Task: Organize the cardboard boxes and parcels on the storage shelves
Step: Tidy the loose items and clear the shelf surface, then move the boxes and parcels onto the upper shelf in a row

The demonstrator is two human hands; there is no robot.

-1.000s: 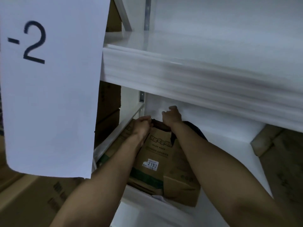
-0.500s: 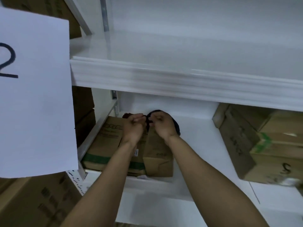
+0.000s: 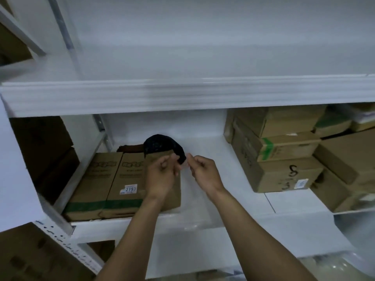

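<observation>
Both forearms are bare, uncovered from the wrists down to where they leave view below the box with the 2193 sticker (image 3: 129, 188). The left hand (image 3: 162, 175), bare as well, shows just right of that box. The right hand (image 3: 205, 175), equally bare, is further right.

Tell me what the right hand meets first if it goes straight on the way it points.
Probably the drooping end of the black cloth-like bundle, just ahead of the right hand; depth is unclear.

Print on cardboard boxes (image 3: 105, 179) is blurred; I cannot read it. Right stack (image 3: 284, 175) runs off frame. Unclear whether left hand (image 3: 162, 175) or right hand (image 3: 205, 173) holds anything.
</observation>
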